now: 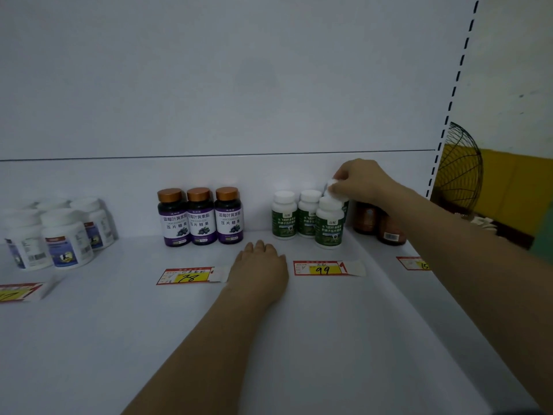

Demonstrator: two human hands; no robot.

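My right hand (363, 182) grips the white cap of a green-labelled bottle (335, 190) at the back right of a white shelf (269, 339); most of that bottle is hidden behind another. Three more green-labelled bottles with white caps (329, 224) stand around it. My left hand (260, 266) rests flat on the shelf, knuckles up, between two price tags. Three purple-labelled bottles with bronze caps (202, 218) stand in a row to the left of it.
Several white bottles (64, 235) sit at the far left. Brown bottles (378, 224) stand right of the green ones. Red and yellow price tags (321, 268) lie on the shelf. A slotted upright (449, 109) and a black wire fan (460, 169) are at the right.
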